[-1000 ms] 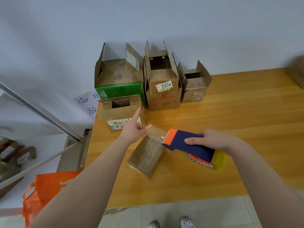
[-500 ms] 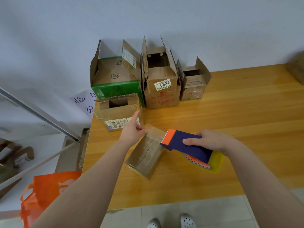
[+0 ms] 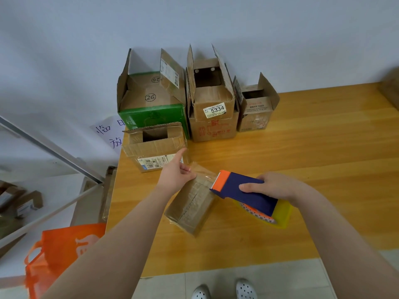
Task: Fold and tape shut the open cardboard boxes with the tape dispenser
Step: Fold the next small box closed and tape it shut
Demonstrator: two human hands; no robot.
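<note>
The closed small box [image 3: 190, 209] lies flat near the front edge of the table [image 3: 313, 160]. At 11 o'clock from it, the left hand [image 3: 176, 176] pinches the free end of the clear tape strip [image 3: 205, 172], index finger extended straight. The strip runs to the tape dispenser [image 3: 246, 190] at 3 o'clock, which the right hand [image 3: 278, 186] grips from above, fingers curled over its blue body. At 12 o'clock stand the open boxes: front box [image 3: 154, 152], green box [image 3: 151, 117], 5334 box [image 3: 212, 126], short box [image 3: 255, 114].
</note>
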